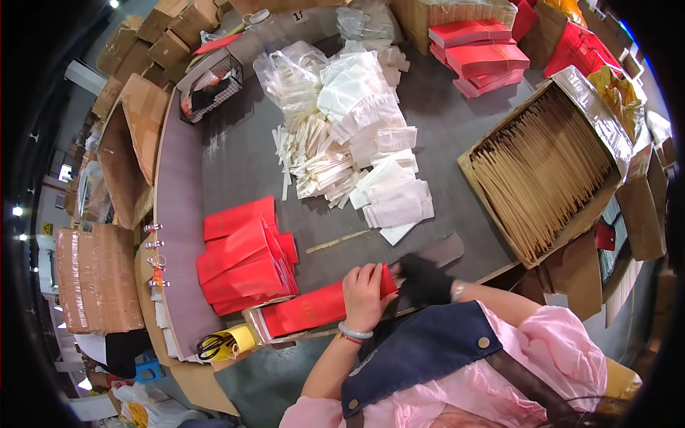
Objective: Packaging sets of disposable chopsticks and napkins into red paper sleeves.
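Note:
A long red paper packet [303,312] lies along the near table edge, in or on a narrow cardboard holder. My left hand [365,296] is closed over its right end, fingers curled on top. Close beside that end is my right hand [427,283], in a black glove; its fingers are dark and partly hidden, so their grip cannot be read. Just beyond the glove lies a flat grey-brown piece with a rounded end [444,250]; whether I touch it is unclear. A fanned pile of red packets [242,260] sits to the left of the holder.
Mid-table holds a heap of white paper slips [371,114] with clear plastic. An open carton of upright brown cards [549,171] stands right. Red bundles [481,57] lie at the back. A wire basket [212,89] is at left, scissors [212,347] in a yellow holder at near left.

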The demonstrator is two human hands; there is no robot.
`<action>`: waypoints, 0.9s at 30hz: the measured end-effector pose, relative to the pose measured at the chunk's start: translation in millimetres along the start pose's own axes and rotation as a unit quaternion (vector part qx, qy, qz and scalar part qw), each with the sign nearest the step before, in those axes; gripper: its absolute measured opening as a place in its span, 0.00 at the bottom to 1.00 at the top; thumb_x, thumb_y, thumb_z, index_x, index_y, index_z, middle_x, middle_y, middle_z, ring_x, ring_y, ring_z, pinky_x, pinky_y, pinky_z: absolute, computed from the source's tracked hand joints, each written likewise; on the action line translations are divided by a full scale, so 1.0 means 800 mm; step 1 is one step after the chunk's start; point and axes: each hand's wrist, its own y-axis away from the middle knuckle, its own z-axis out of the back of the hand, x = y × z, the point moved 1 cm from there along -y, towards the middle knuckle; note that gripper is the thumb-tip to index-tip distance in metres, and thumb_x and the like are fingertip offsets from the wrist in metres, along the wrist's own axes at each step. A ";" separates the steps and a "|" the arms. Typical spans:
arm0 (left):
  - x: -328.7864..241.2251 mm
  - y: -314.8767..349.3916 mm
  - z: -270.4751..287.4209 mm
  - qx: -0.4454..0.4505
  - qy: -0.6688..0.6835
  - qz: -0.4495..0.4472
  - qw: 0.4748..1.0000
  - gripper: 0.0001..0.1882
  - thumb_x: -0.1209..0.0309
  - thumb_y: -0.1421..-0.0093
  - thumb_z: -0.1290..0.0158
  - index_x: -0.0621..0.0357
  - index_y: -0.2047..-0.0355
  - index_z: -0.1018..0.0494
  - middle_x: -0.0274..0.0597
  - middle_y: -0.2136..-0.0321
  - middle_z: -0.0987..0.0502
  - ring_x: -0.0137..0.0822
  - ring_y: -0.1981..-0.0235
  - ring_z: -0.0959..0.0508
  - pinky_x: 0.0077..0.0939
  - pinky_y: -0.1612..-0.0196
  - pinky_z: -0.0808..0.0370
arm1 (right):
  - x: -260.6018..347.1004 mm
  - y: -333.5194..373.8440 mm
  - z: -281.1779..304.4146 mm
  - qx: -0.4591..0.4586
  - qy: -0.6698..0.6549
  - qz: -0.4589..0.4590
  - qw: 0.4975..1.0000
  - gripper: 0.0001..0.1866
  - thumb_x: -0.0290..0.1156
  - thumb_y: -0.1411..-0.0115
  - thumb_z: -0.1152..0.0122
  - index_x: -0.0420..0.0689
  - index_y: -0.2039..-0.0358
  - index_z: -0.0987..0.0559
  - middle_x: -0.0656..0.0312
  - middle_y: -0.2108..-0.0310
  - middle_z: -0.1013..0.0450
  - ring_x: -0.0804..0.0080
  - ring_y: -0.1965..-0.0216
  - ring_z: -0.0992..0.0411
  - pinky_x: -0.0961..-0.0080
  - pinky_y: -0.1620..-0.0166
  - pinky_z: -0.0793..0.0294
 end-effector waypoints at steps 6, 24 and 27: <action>-0.007 -0.016 0.025 0.028 -0.030 -0.045 0.998 0.32 0.68 0.62 0.33 0.47 0.52 0.26 0.48 0.53 0.30 0.50 0.52 0.30 0.45 0.50 0.33 | 0.049 -0.004 0.057 -0.096 0.278 0.138 0.946 0.29 0.46 0.59 0.27 0.48 0.58 0.25 0.59 0.60 0.27 0.56 0.56 0.29 0.61 0.52 0.32; 0.031 0.026 0.015 -0.046 -0.055 0.247 0.966 0.46 0.42 0.57 0.35 0.59 0.44 0.33 0.52 0.41 0.37 0.55 0.37 0.44 0.63 0.35 0.55 | 0.087 0.011 0.100 0.012 0.426 0.008 0.905 0.31 0.49 0.62 0.27 0.47 0.58 0.25 0.57 0.59 0.29 0.57 0.56 0.31 0.58 0.48 0.39; 0.039 0.036 -0.008 -0.083 -0.024 0.279 0.956 0.47 0.43 0.59 0.34 0.60 0.44 0.33 0.52 0.41 0.37 0.56 0.37 0.43 0.61 0.35 0.56 | 0.092 0.009 0.098 0.034 0.434 0.013 0.900 0.32 0.49 0.62 0.28 0.47 0.57 0.25 0.57 0.58 0.29 0.57 0.55 0.31 0.57 0.46 0.41</action>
